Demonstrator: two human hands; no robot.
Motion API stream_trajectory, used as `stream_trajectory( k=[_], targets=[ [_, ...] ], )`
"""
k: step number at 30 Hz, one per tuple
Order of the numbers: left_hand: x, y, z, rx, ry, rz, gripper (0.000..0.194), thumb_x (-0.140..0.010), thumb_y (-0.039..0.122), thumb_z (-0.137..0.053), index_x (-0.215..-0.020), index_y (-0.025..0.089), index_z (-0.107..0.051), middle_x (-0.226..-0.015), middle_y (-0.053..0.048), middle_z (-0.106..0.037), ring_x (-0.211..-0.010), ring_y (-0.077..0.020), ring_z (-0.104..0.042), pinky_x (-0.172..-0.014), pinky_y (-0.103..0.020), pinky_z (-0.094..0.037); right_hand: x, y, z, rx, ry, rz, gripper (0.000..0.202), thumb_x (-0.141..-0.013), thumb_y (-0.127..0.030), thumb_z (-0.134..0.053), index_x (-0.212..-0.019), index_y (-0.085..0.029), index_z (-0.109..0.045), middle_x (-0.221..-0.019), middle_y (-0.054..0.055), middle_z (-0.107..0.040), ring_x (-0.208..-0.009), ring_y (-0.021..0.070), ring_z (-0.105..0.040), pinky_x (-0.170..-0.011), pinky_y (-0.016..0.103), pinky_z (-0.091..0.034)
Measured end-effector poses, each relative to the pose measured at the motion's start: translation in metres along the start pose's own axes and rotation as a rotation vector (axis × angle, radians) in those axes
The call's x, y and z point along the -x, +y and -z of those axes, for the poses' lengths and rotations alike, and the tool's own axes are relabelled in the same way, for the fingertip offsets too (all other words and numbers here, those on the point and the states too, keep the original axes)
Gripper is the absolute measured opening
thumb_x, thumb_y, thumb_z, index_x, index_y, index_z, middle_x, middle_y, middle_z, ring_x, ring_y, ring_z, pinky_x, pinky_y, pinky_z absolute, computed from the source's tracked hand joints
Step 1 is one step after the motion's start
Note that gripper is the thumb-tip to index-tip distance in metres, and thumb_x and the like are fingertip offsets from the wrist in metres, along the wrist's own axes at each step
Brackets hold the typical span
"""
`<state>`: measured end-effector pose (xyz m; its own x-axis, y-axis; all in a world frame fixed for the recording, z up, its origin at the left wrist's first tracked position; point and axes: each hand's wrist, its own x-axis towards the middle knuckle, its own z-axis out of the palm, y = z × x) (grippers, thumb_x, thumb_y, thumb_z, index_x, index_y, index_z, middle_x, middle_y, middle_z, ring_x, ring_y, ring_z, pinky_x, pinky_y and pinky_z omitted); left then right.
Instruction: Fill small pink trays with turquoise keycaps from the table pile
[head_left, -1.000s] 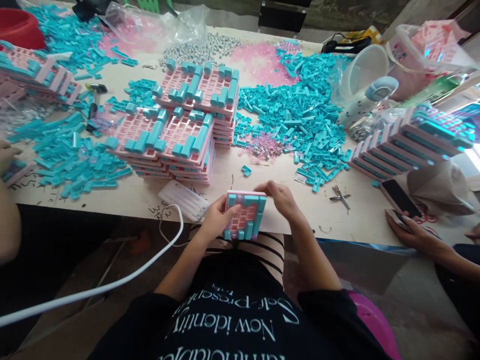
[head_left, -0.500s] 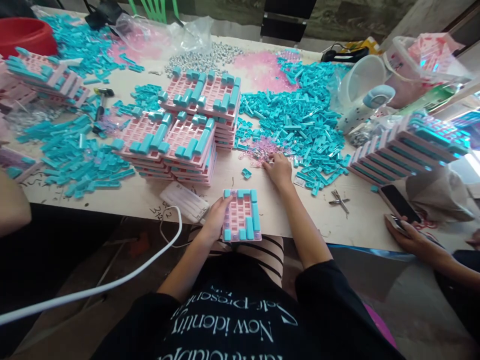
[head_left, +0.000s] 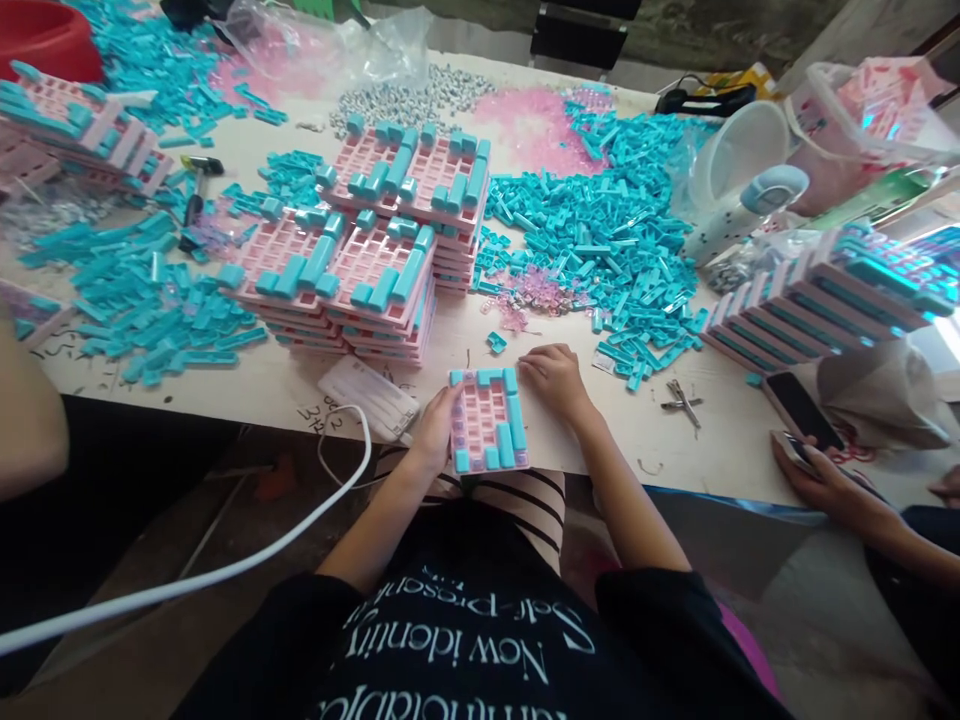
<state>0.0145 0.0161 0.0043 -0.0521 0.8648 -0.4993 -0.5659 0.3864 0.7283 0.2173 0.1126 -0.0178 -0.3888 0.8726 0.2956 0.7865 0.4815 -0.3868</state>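
My left hand (head_left: 434, 428) grips the left edge of a pink grid panel (head_left: 485, 412) fitted with glossy blue key-like pieces along its top, right side and bottom. Small clear purple pieces line its left side. The panel is held at the table's front edge. My right hand (head_left: 556, 382) is just right of the panel's upper corner, its fingers bent and drawn together; whatever is in them is too small or hidden to see. Behind that hand lies a little heap of clear pink pieces (head_left: 541, 288). A single blue piece (head_left: 496, 342) rests beyond the panel.
Stacked pink panels (head_left: 375, 262) rise behind my left hand, beside a white power bank (head_left: 369, 400) with a cable. A large pile of blue pieces (head_left: 600, 215) spreads behind right. Metal clippers (head_left: 682, 403) lie rightward. Another person's hand (head_left: 832, 480) holds a phone at right.
My right hand has come back from the small pink heap toward the panel, its fingers now near the panel's upper right corner. My left hand still grips the panel.
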Motion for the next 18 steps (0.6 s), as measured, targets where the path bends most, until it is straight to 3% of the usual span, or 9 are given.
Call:
stream_trajectory(
  k=[8,12,18],
  targets=[
    [0.006,-0.004,-0.006,0.031,-0.075,-0.021,0.030,-0.073,0.042,-0.064,-0.088,0.015,-0.063,-0.087,-0.003,-0.070,-0.079,-0.0182,-0.064,-0.079,-0.030,-0.047,0.018,-0.012,0.002,0.017,0.075,0.000,0.022,-0.085,-0.030,-0.056,-0.101,-0.020,-0.068,-0.096,0.007,-0.067,-0.093,0.0224,-0.053,-0.082,0.038,-0.038],
    [0.007,-0.003,-0.006,0.028,-0.060,-0.028,0.029,-0.073,0.042,-0.064,-0.085,0.016,-0.063,-0.085,-0.003,-0.069,-0.078,-0.0179,-0.063,-0.080,-0.031,-0.046,0.016,-0.010,0.000,-0.035,0.085,-0.032,0.017,-0.084,-0.030,-0.058,-0.092,-0.020,-0.069,-0.089,0.006,-0.068,-0.090,0.0221,-0.056,-0.082,0.039,-0.040],
    [0.005,-0.002,-0.005,0.001,-0.021,-0.048,0.032,-0.071,0.043,-0.064,-0.086,0.015,-0.065,-0.083,-0.002,-0.069,-0.080,-0.0186,-0.062,-0.084,-0.031,-0.043,0.018,-0.029,0.014,-0.361,0.231,-0.110,0.013,-0.083,-0.030,-0.059,-0.088,-0.021,-0.067,-0.088,0.005,-0.067,-0.081,0.0186,-0.060,-0.078,0.037,-0.047]
  ],
)
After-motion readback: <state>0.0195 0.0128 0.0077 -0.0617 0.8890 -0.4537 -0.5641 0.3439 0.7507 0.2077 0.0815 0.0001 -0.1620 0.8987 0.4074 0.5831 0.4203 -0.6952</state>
